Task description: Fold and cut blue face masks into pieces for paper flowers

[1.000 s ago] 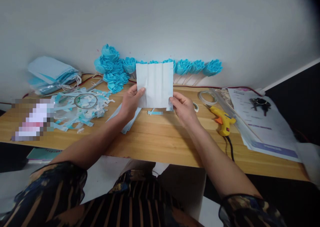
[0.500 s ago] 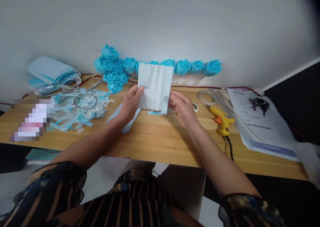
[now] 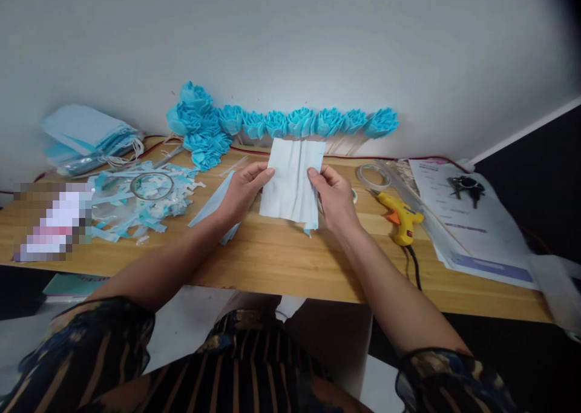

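Note:
A pale, creased sheet of face-mask fabric is stretched upright between my two hands above the table. My left hand pinches its left edge, thumb in front and fingers behind. On the opposite edge my right hand grips it the same way, the thumb lying on the near face. A small blue scrap pokes out below the sheet's lower right corner. Beside my left hand lie light-blue strips, partly covered by the forearm. A roll of tape shows only in part behind my right hand.
Blue fabric flowers line the wall, with several heaped at left. Folded face masks and cut scraps under a clear tape ring occupy the left. A yellow glue gun, another tape roll, papers and keys lie right.
Both hands have brought the sheet lower and slightly right, uncovering the flowers behind it. My right thumb now presses on the sheet's front.

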A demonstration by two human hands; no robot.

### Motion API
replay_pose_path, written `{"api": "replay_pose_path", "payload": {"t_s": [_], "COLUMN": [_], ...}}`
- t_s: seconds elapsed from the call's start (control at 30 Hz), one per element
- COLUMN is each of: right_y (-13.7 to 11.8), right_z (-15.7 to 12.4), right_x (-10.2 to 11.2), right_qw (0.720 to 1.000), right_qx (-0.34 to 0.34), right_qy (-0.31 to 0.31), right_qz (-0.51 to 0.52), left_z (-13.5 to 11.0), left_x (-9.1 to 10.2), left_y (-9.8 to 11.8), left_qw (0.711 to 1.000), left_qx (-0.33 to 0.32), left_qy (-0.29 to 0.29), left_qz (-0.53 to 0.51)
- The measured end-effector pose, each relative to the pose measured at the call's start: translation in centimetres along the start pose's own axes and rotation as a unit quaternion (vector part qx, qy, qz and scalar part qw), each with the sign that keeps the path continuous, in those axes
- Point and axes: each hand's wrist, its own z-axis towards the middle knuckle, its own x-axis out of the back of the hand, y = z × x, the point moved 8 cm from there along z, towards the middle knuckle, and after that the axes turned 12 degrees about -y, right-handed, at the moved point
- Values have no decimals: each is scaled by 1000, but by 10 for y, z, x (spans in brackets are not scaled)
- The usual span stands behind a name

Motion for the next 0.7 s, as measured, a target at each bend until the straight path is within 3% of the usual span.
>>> {"api": "replay_pose_path", "payload": {"t_s": [0.2,0.43,0.7], "right_y": [-2,-3,-2], "right_z": [-2,-3,-1], "right_x": [-7,-1,2], "right_qw": [1000,999,999], "right_qx": [-5,23,22], "right_qy": [-15,18,32], "right_qz": [-15,-21,-27], "left_z": [1,-2,-1], "left_x": [1,19,24], "left_y": [-2,4,6], "left_qw": [1000,994,990], "left_qx": [4,-31,-25], "left_qy": [4,88,113], "left_qz": [-7,60,86]}}
